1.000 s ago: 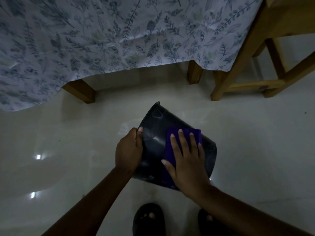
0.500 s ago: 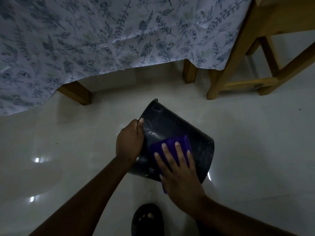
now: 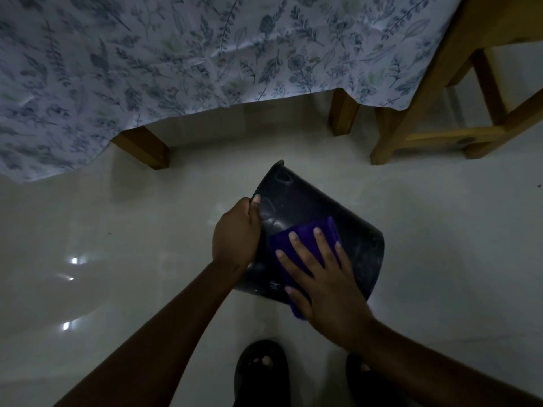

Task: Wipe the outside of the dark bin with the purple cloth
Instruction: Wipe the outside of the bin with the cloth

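Note:
The dark bin (image 3: 311, 207) is tipped on its side above the pale floor, its curved outer wall facing me and its rim to the left. My left hand (image 3: 236, 235) grips that rim, thumb on the outside. My right hand (image 3: 326, 280) lies flat with fingers spread on the purple cloth (image 3: 305, 239), pressing it against the bin's wall near its lower middle. A corner of the cloth hangs below the bin's near edge, under my palm. The bin's inside is hidden.
A table with a leaf-patterned cloth (image 3: 176, 60) overhangs the far side, its wooden legs (image 3: 141, 148) on the glossy tiled floor (image 3: 117, 259). A wooden chair (image 3: 440, 113) stands at the right. My feet in dark sandals (image 3: 261, 371) are just below the bin.
My right hand has slid the purple cloth down and leftward over the bin's wall, toward the near edge. The left hand has kept its grip on the rim.

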`<state>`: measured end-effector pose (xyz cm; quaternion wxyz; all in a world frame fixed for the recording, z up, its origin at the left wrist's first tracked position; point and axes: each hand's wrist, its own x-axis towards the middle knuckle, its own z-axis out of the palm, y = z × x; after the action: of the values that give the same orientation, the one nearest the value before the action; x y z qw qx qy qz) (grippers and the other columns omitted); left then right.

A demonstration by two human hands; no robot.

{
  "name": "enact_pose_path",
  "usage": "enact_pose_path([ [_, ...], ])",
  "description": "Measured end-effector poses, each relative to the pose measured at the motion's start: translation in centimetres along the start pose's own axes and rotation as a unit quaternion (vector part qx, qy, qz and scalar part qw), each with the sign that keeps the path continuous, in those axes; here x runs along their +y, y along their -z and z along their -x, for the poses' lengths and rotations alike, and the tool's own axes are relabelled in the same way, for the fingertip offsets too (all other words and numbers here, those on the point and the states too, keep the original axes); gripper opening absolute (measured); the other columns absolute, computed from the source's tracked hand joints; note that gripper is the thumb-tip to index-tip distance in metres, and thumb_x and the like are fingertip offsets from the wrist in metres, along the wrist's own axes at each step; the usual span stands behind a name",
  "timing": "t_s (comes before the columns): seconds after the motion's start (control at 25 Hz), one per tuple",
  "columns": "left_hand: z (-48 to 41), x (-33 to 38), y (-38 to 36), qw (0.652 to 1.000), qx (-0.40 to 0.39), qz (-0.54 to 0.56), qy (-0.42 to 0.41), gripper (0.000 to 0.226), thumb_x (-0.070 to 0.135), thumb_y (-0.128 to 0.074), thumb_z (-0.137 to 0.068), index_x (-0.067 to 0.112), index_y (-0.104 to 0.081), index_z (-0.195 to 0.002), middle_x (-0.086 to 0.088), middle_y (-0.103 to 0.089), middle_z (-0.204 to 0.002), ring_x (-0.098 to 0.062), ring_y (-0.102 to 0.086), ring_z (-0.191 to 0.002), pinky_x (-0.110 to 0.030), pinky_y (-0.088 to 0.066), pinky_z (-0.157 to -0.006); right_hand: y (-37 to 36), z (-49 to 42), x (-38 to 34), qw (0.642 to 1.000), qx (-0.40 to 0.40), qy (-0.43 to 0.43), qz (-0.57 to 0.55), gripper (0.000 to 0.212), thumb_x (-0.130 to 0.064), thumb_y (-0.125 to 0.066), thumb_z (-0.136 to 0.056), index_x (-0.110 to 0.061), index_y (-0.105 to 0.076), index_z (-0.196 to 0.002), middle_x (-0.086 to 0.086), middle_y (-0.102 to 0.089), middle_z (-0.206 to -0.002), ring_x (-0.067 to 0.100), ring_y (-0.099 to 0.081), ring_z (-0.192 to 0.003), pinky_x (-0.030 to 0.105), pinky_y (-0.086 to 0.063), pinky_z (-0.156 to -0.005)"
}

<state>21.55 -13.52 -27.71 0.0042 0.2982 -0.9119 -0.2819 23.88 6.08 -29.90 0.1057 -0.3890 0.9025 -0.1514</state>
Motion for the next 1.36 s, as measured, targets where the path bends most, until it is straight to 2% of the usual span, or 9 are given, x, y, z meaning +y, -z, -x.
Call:
enact_pose_path([
  [0.08,0.8,-0.4,0.0,1.0,0.005,0.012,-0.005,0.044,0.041,-0.026,-0.102,0.014,-0.055,-0.082,0.0,-0.058,-0.074,-0.017,-0.057,-0.067,-0.027,-0.042,-0.062,-0.1,-1.7,1.1,1.0,0.009,0.013,-0.016,0.059,-0.055,-0.034,-0.096,-0.035,-0.025,-0.15,-0.002,-0.016,-0.161,0.029,-0.007,-0.149,0.052,-0.016,-0.117],
  [0.28,-0.2,0.6,0.5,1.0,-0.015,0.011,0.006,0.043,0.043,-0.026,-0.101,0.016,-0.055,-0.085,0.004,-0.056,-0.075,-0.012,-0.054,-0.067,-0.024,-0.039,-0.061,2.0,-10.9,6.1,0.977,-0.009,-0.146,-0.158,0.056,-0.052,-0.029,-0.098,-0.032,-0.024,-0.15,0.001,-0.025,-0.159,0.023,-0.023,-0.146,0.044,-0.024,-0.117],
  [0.44,-3.4,2.7,0.1,0.998,-0.059,-0.003,0.013,0.047,0.044,-0.028,-0.101,0.01,-0.059,-0.091,-0.001,-0.057,-0.08,-0.02,-0.054,-0.075,-0.03,-0.039,-0.069,1.6,-8.0,5.3,0.986,0.032,-0.134,-0.099,0.058,-0.05,-0.033,-0.098,-0.03,-0.021,-0.151,0.002,-0.02,-0.16,0.028,-0.018,-0.147,0.049,-0.021,-0.117],
  [0.56,-3.6,2.6,1.6,0.984,-0.113,0.135,-0.001,0.038,0.041,-0.041,-0.098,0.009,-0.06,-0.093,0.0,-0.06,-0.08,-0.014,-0.056,-0.071,-0.029,-0.044,-0.066,1.5,-6.1,4.7,0.994,0.056,-0.083,-0.042,0.059,-0.05,-0.035,-0.097,-0.032,-0.018,-0.151,0.002,-0.018,-0.161,0.029,-0.015,-0.147,0.048,-0.02,-0.115],
  [0.68,0.0,-0.4,2.5,0.98,-0.163,0.116,-0.023,0.031,0.042,-0.043,-0.097,0.018,-0.057,-0.11,0.004,-0.064,-0.092,-0.005,-0.061,-0.077,-0.025,-0.051,-0.065,3.2,-10.4,9.0,0.981,0.014,-0.144,-0.13,0.057,-0.048,-0.033,-0.098,-0.033,-0.019,-0.151,0.002,-0.022,-0.16,0.027,-0.022,-0.146,0.047,-0.025,-0.115],
  [0.84,-0.1,-0.3,0.9,0.997,-0.061,0.045,-0.018,0.036,0.04,-0.037,-0.1,0.012,-0.056,-0.09,0.002,-0.059,-0.074,-0.015,-0.058,-0.068,-0.022,-0.042,-0.058,1.9,-7.3,7.1,0.984,0.054,-0.164,-0.051,0.057,-0.045,-0.03,-0.098,-0.028,-0.019,-0.151,0.005,-0.021,-0.16,0.032,-0.019,-0.146,0.051,-0.024,-0.114],
  [1.04,-1.7,1.9,-0.8,0.998,-0.008,0.041,-0.043,0.04,0.04,-0.032,-0.101,0.019,-0.051,-0.074,0.01,-0.051,-0.061,-0.006,-0.052,-0.058,-0.016,-0.039,-0.054,-0.4,-1.6,3.5,0.997,0.067,0.0,0.049,0.059,-0.041,-0.037,-0.092,-0.031,-0.024,-0.149,0.005,-0.02,-0.16,0.036,-0.011,-0.147,0.061,-0.02,-0.113],
  [1.24,-1.4,3.2,-1.4,0.993,0.017,0.119,-0.003,0.046,0.04,-0.032,-0.101,0.007,-0.057,-0.081,-0.007,-0.061,-0.075,-0.02,-0.059,-0.069,-0.031,-0.049,-0.064,3.1,-9.1,7.8,0.988,0.066,-0.138,-0.034,0.058,-0.045,-0.034,-0.096,-0.03,-0.021,-0.151,0.004,-0.021,-0.16,0.032,-0.017,-0.147,0.055,-0.025,-0.114],
  [1.36,-1.6,3.7,-1.2,0.994,0.01,0.111,0.011,0.046,0.044,-0.031,-0.101,0.011,-0.055,-0.079,-0.002,-0.06,-0.071,-0.019,-0.06,-0.068,-0.032,-0.049,-0.064,1.2,-5.0,5.7,0.99,0.072,-0.123,0.005,0.06,-0.041,-0.035,-0.093,-0.03,-0.02,-0.151,0.004,-0.018,-0.161,0.033,-0.01,-0.148,0.059,-0.022,-0.114],
])
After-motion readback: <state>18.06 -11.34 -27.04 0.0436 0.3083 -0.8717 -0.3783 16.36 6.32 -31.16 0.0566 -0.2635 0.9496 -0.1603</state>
